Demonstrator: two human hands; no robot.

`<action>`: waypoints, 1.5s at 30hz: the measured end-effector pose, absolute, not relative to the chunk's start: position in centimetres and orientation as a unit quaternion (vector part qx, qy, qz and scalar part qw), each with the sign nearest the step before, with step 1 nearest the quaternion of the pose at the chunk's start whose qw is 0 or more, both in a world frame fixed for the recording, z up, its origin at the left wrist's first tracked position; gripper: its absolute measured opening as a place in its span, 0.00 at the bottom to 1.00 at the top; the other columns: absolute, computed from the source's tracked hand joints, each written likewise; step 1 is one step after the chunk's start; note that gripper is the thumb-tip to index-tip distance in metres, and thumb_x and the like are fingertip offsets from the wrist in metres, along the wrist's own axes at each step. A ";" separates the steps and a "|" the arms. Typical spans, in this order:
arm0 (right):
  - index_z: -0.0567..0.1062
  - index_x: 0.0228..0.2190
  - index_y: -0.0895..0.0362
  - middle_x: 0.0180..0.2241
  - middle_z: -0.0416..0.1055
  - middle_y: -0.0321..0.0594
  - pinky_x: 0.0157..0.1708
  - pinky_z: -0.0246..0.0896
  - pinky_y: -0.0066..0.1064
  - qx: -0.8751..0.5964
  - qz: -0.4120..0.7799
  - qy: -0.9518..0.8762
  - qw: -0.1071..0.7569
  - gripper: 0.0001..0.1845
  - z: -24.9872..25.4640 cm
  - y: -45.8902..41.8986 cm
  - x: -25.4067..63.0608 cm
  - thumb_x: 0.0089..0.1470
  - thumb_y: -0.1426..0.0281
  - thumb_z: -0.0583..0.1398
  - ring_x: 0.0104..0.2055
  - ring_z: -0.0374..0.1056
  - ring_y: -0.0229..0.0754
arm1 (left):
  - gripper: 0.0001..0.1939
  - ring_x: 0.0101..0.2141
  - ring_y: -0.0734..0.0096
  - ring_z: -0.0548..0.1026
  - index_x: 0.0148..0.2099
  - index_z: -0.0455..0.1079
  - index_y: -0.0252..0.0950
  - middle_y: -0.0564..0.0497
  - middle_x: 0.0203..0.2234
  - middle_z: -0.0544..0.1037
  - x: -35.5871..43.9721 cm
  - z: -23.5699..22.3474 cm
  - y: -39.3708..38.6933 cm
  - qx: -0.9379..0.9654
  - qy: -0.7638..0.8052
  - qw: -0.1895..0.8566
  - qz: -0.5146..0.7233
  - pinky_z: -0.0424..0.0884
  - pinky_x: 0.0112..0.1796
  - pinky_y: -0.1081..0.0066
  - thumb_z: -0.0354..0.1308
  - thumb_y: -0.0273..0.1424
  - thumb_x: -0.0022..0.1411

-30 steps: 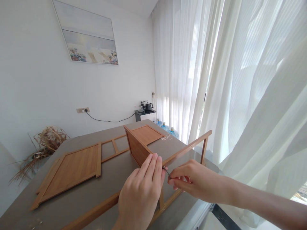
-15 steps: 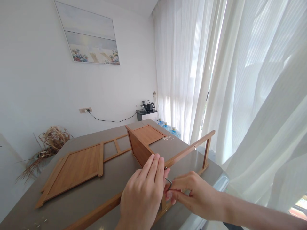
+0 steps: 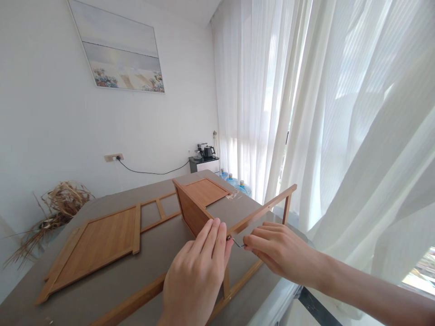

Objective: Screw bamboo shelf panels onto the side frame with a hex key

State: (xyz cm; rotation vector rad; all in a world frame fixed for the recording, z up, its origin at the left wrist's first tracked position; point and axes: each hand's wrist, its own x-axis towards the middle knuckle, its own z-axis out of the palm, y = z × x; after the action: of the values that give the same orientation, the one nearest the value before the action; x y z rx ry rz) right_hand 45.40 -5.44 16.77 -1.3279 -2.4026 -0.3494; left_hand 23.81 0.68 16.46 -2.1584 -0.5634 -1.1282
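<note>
My left hand [image 3: 197, 267] is wrapped over the rail of a wooden frame [image 3: 263, 210], where an upright wooden panel [image 3: 190, 210] meets it. Beside its fingertips a bolt head [image 3: 229, 237] shows in the rail. My right hand [image 3: 275, 249] is closed on an Allen key [image 3: 238, 243], pinching one arm of it between thumb and fingers. The key's other end reaches the bolt head; whether it is fully seated I cannot tell. My left palm and thumb are mostly hidden.
On the grey table [image 3: 159, 253] lies a flat wooden panel [image 3: 98, 240] joined to a ladder-like frame [image 3: 159, 209]. Another panel [image 3: 205, 192] lies behind the upright one. Dried plants [image 3: 64, 201] stand at left, water bottles [image 3: 242, 186] beyond the far edge, and curtains [image 3: 322, 136] at right.
My right hand has moved up and turned over, bringing the Allen key from below to the bolt head. My left hand keeps its hold on the rail. The view has shifted slightly.
</note>
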 end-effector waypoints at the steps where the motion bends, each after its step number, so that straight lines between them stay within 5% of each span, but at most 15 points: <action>1: 0.68 0.36 0.55 0.27 0.67 0.33 0.30 0.50 0.30 -0.472 -0.122 -0.854 0.182 0.11 16.9 -5.4 45.4 0.69 0.71 0.48 0.26 0.57 0.36 | 0.13 0.46 0.63 0.79 0.50 0.75 0.30 0.44 0.46 0.81 23.8 16.5 0.7 -0.820 -0.214 0.316 -0.427 0.71 0.34 0.68 0.52 0.28 0.69; 12: 0.66 0.34 0.54 0.27 0.66 0.32 0.30 0.49 0.30 -0.472 -0.138 -0.863 0.115 0.12 18.6 -5.3 45.4 0.69 0.71 0.47 0.27 0.58 0.36 | 0.13 0.46 0.63 0.79 0.51 0.74 0.30 0.44 0.46 0.81 23.8 16.4 0.6 -0.819 -0.221 0.316 -0.425 0.70 0.34 0.67 0.52 0.28 0.69; 19: 0.65 0.31 0.55 0.26 0.64 0.32 0.29 0.48 0.29 -0.472 -0.190 -0.857 0.081 0.10 19.6 -5.4 45.4 0.61 0.80 0.51 0.26 0.56 0.36 | 0.13 0.46 0.64 0.79 0.51 0.75 0.30 0.44 0.46 0.81 23.8 16.4 0.6 -0.820 -0.219 0.315 -0.426 0.70 0.34 0.68 0.52 0.28 0.69; 28: 0.67 0.36 0.55 0.28 0.66 0.34 0.31 0.49 0.32 -0.450 -0.297 -0.842 0.024 0.13 20.6 -5.7 45.5 0.56 0.84 0.52 0.28 0.58 0.39 | 0.13 0.45 0.63 0.79 0.50 0.75 0.29 0.44 0.45 0.81 23.9 16.4 0.6 -0.818 -0.215 0.315 -0.430 0.70 0.33 0.67 0.53 0.27 0.69; 39: 0.66 0.31 0.54 0.22 0.66 0.31 0.24 0.48 0.28 -0.508 -0.003 -0.845 0.167 0.12 18.3 -5.5 44.6 0.68 0.69 0.49 0.22 0.58 0.33 | 0.13 0.45 0.63 0.80 0.51 0.74 0.30 0.44 0.46 0.81 23.9 16.5 0.6 -0.816 -0.218 0.324 -0.427 0.71 0.33 0.68 0.52 0.26 0.69; 45: 0.65 0.28 0.55 0.23 0.71 0.33 0.26 0.60 0.23 -0.512 0.264 -0.774 0.261 0.15 17.0 -5.6 43.2 0.67 0.67 0.49 0.24 0.68 0.33 | 0.13 0.45 0.62 0.80 0.50 0.75 0.29 0.43 0.46 0.81 23.8 16.6 0.4 -0.822 -0.213 0.327 -0.414 0.71 0.33 0.68 0.52 0.26 0.69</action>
State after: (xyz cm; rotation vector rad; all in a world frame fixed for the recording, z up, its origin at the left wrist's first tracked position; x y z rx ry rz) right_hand 43.23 -5.61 16.98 -1.3862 -2.0955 0.7157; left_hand 23.76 0.44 16.62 -2.1534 -0.5590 -1.0839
